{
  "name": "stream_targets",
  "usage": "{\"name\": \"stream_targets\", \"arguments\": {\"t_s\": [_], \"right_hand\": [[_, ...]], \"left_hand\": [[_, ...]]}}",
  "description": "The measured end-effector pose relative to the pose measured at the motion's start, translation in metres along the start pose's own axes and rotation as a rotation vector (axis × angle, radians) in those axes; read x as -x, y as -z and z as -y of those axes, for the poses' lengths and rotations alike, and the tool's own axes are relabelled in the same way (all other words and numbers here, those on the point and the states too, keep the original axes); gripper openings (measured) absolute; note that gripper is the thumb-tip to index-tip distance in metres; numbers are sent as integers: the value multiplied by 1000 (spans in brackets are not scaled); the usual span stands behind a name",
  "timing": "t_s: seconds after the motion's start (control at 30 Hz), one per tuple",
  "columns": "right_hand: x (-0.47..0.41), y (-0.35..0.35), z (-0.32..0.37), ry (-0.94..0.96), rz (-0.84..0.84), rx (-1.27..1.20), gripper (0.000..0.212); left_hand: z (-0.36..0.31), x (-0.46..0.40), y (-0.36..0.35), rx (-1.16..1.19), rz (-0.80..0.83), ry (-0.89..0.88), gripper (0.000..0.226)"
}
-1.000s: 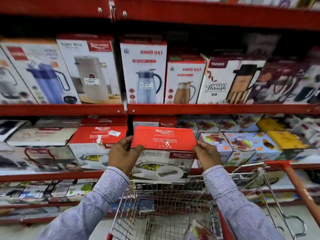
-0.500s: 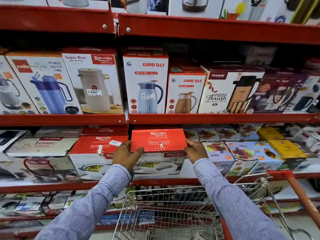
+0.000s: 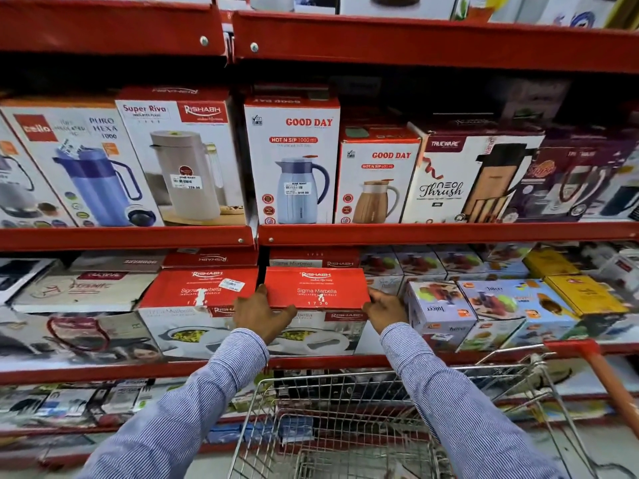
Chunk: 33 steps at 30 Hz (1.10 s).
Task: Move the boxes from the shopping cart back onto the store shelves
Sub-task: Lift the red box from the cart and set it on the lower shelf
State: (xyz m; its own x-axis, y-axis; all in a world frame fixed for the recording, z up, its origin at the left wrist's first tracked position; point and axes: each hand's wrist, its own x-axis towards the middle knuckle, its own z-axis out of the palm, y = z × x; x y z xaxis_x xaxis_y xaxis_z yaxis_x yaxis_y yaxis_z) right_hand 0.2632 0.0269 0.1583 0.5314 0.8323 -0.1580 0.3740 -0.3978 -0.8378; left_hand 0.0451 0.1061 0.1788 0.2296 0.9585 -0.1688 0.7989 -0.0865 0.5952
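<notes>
A red-topped Rishabh Sigma Marbella casserole box (image 3: 316,288) sits on the middle red shelf (image 3: 345,361), next to an identical box (image 3: 197,292) on its left. My left hand (image 3: 259,312) grips its front left corner and my right hand (image 3: 383,307) holds its right side. Below my arms stands the wire shopping cart (image 3: 345,420); its basket shows only a blurred item at the bottom edge.
Juicer boxes (image 3: 439,312) stand just right of the held box, yellow boxes (image 3: 584,295) further right. Flask boxes (image 3: 292,164) fill the shelf above. The cart's red handle (image 3: 608,378) runs at right. More boxes lie on the lower shelf.
Both hands have pushed the red box forward and deeper onto the middle shelf, away from the cart. The view has tilted upward a little.
</notes>
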Motion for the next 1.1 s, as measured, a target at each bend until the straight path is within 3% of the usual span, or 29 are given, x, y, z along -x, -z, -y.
{"name": "stream_targets", "arguments": {"t_s": [0.27, 0.47, 0.77, 0.87, 1.1], "right_hand": [[-5, -6, -5, 21, -1, -28, 37], [-11, -8, -5, 33, -22, -30, 35], [15, 1, -35, 16, 9, -165, 47], [34, 4, -76, -66, -20, -204, 44], [86, 1, -192, -373, -179, -193, 33]], "left_hand": [[3, 0, -14, -165, -56, -119, 68], [6, 1, -18, -276, -29, -154, 90], [24, 35, -39, -414, -156, -325, 78], [31, 55, -70, -390, -54, -378, 77], [55, 86, -158, -237, 358, -255, 79]]}}
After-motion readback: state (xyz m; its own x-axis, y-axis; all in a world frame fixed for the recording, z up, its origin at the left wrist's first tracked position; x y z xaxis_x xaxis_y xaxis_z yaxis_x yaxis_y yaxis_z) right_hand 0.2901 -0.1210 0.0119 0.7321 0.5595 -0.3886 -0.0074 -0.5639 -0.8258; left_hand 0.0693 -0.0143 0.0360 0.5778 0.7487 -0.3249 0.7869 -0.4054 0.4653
